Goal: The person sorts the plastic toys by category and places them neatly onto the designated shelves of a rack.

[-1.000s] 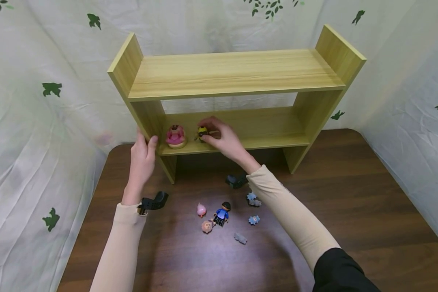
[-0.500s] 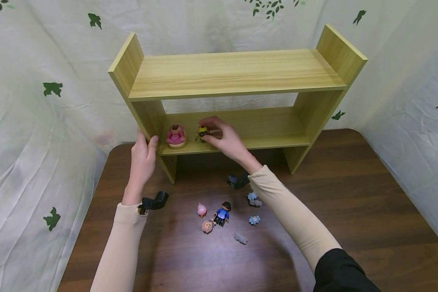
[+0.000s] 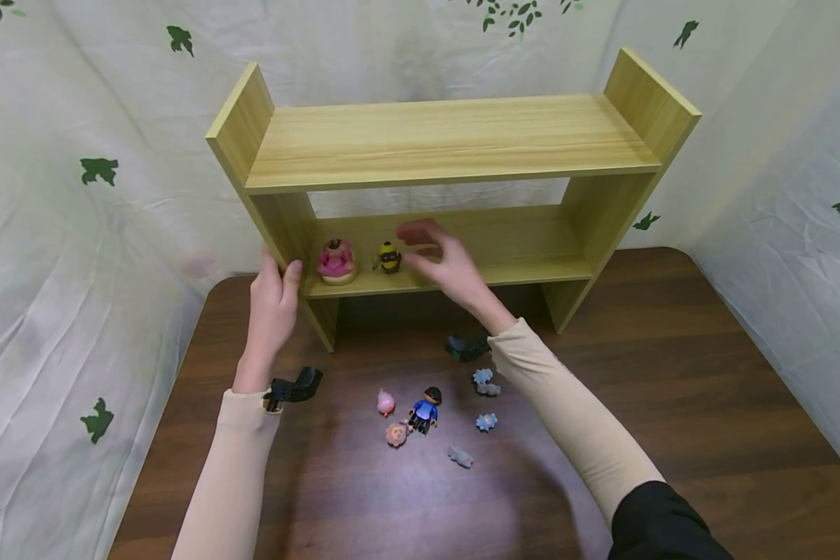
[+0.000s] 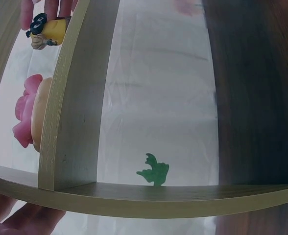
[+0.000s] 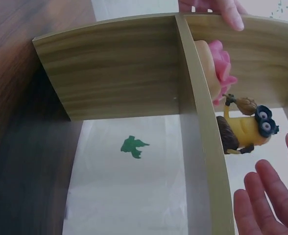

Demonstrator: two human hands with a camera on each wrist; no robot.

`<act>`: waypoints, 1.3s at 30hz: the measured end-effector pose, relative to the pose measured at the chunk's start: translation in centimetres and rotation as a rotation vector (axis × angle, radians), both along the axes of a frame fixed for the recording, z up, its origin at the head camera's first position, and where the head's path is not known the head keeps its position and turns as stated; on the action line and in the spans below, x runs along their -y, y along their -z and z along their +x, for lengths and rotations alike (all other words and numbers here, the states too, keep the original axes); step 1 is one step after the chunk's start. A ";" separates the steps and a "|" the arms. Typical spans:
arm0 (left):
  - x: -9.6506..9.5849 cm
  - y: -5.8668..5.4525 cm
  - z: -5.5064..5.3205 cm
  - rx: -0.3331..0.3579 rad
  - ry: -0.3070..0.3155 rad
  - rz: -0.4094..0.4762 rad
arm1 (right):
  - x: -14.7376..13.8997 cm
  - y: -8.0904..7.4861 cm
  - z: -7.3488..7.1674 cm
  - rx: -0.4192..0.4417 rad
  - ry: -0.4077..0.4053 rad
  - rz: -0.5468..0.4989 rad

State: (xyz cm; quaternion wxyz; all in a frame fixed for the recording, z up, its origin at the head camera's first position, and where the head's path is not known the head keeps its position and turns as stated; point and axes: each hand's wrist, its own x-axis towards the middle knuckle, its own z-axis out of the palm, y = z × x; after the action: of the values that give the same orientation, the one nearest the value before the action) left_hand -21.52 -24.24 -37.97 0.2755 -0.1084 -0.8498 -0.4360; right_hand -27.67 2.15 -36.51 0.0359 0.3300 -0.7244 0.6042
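In the head view, my left hand (image 3: pixel 274 307) holds the left side panel of a pale wooden shelf (image 3: pixel 455 144), the thumb lapping over its front edge. My right hand (image 3: pixel 448 260) is just right of a yellow minion figure (image 3: pixel 390 257), its fingers spread and apart from it. The minion stands upright on the middle board; the right wrist view shows its goggles, brown skirt and a small brown object in its raised hand. To its left sits a pink bear figure (image 3: pixel 337 261) on a cream base, near the side panel.
On the brown table (image 3: pixel 672 404) before the shelf lie a pink toy (image 3: pixel 386 402), a blue-shirted toy man (image 3: pixel 425 410), a lion-like piece (image 3: pixel 396 434), blue pieces (image 3: pixel 486 422) and grey animals (image 3: pixel 460 456). White leaf-printed cloth hangs behind and at the sides.
My right hand has let go of the minion and moved slightly right, its fingers parting. The minion stays on the board. My left hand has stayed on the panel.
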 end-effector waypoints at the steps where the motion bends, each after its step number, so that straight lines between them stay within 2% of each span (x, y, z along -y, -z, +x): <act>1: 0.0 0.0 0.0 0.000 0.000 -0.001 | -0.1 -0.1 0.1 -0.001 -0.002 -0.009; 9: 0.0 0.1 0.0 -0.003 -0.002 -0.001 | -1.3 -2.1 3.0 -0.003 0.010 -0.063; 14: 0.0 0.1 0.0 -0.006 -0.008 -0.005 | -1.9 -2.1 3.9 0.009 0.030 -0.069; 22: 0.0 0.1 0.0 0.003 -0.003 0.005 | -2.8 -1.8 5.1 0.025 0.015 -0.099; 31: -0.2 0.1 0.0 0.002 -0.004 0.005 | -3.8 -0.7 6.7 0.077 -0.004 -0.123; 39: -0.2 0.2 0.1 -0.005 -0.002 0.009 | -4.0 1.9 7.7 0.122 -0.026 -0.090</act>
State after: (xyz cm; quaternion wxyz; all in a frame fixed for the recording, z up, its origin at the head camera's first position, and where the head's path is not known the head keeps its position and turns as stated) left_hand -21.47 -24.02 -38.18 0.2788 -0.1074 -0.8473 -0.4392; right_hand -19.97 6.20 -38.45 -0.0014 0.3000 -0.6930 0.6555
